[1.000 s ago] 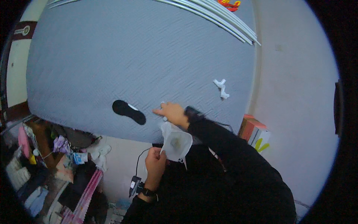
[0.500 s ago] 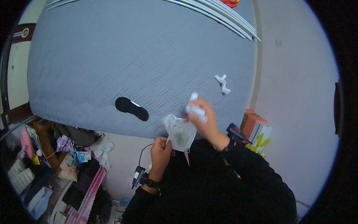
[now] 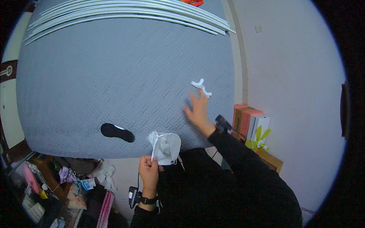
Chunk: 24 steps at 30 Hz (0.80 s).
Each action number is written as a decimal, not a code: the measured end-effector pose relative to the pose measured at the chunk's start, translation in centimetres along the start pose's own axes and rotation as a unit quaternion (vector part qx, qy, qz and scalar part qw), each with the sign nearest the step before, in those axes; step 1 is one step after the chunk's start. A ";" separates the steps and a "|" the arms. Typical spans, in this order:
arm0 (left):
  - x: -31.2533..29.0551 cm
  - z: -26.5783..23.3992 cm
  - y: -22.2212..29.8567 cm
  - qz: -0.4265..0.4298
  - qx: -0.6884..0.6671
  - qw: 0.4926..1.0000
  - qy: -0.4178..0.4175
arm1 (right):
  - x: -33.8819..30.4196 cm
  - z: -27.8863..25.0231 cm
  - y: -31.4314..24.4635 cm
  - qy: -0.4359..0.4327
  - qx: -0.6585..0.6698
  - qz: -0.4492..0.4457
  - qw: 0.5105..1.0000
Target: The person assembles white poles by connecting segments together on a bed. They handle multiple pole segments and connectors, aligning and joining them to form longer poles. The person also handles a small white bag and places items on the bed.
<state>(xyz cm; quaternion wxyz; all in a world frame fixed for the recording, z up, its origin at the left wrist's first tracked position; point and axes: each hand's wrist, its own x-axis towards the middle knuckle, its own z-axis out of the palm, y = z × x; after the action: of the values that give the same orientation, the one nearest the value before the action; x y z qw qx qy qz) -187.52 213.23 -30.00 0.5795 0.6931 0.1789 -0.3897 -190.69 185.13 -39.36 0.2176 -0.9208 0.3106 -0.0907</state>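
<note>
Left hand on white bag, pale unreadable label on wrist device

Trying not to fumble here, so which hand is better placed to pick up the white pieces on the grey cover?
Probably the right hand: it is spread open right by the white pieces, seemingly empty. The left hand is farther away and grips the white bag.

Smooth plastic-looking fittings, matt textured cloth
</note>
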 end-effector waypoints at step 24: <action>-0.5 2.7 0.4 -0.002 0.012 1.000 -0.026 | -6.2 -7.9 -9.4 -0.417 0.256 -0.034 0.871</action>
<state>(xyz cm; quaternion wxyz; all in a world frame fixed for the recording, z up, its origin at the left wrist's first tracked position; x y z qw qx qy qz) -188.42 210.71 -29.42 0.5749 0.6890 0.1608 -0.4109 -193.04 192.89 -28.21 0.5516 -0.7952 0.1250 0.2184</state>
